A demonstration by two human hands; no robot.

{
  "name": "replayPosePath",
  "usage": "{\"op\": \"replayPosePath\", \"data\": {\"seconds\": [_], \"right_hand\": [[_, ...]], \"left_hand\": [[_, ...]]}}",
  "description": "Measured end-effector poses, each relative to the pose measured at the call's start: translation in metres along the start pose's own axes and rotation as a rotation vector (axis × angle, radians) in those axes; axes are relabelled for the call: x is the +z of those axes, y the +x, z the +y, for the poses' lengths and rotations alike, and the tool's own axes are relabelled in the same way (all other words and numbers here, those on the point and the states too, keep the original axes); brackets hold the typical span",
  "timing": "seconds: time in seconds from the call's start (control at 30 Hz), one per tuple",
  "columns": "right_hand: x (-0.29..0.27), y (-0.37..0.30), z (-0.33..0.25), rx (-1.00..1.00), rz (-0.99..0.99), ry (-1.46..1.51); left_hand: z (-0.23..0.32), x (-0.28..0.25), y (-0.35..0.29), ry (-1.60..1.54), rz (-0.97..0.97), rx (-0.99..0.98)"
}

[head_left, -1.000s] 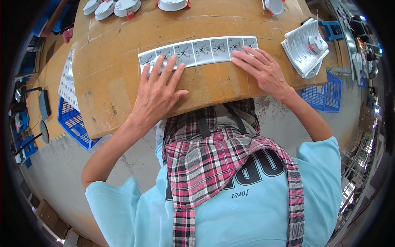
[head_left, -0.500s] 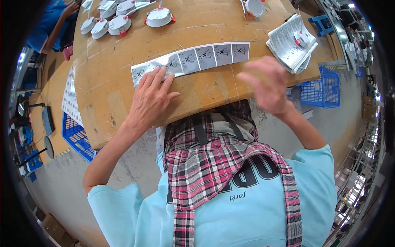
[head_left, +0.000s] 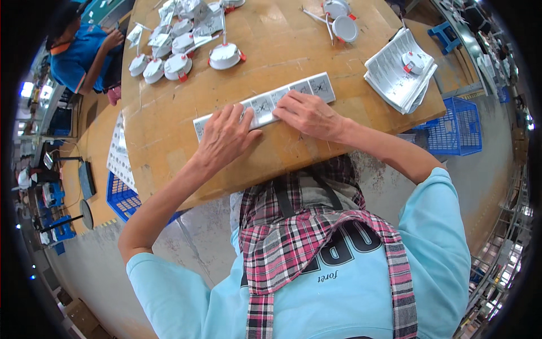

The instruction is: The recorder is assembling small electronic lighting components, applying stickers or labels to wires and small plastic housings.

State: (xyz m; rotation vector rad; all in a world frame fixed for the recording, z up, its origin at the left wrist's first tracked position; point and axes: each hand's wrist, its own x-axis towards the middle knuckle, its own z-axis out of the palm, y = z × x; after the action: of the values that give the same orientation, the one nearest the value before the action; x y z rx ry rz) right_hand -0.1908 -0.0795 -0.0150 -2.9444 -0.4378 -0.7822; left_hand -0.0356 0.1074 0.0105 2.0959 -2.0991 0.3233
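A strip of silver-grey printed labels [head_left: 322, 87] lies flat on the wooden table, slanting up to the right. My left hand [head_left: 227, 138] rests on its left part, fingers spread and lying over the labels. Right of the middle, my right hand [head_left: 311, 117] presses on the strip with bent fingertips close together; the thumb is partly hidden. Neither hand lifts anything. Both palms hide some of the strip's near edge.
Several round white downlights [head_left: 224, 56] with red clips stand at the back left, with more at the back right. A stack of printed leaflets [head_left: 395, 70] bears another small light. Blue crates [head_left: 454, 127] flank the table [head_left: 164, 141]. A person in blue [head_left: 79, 59] is at the far left.
My right hand has come down and left from the air onto the strip. The strip now lies flatter, and my left hand stays on it. The whole view has shifted slightly.
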Motion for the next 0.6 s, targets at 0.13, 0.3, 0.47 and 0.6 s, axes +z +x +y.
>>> {"op": "replayPosePath", "data": {"seconds": [0.13,0.3,0.47,0.6], "right_hand": [[0.0,0.0,-0.002,0.012,0.053,0.053],[0.003,0.002,0.005,0.034,0.064,0.017],[-0.023,0.025,0.011,0.118,0.111,0.08],[-0.053,0.043,0.009,0.103,0.169,0.13]], "left_hand": [[-0.005,0.007,0.008,0.027,0.03,0.099],[-0.013,-0.003,0.019,0.066,0.017,0.21],[-0.005,-0.029,0.034,-0.087,0.064,0.108],[-0.002,-0.063,0.043,-0.226,-0.07,-0.04]]}}
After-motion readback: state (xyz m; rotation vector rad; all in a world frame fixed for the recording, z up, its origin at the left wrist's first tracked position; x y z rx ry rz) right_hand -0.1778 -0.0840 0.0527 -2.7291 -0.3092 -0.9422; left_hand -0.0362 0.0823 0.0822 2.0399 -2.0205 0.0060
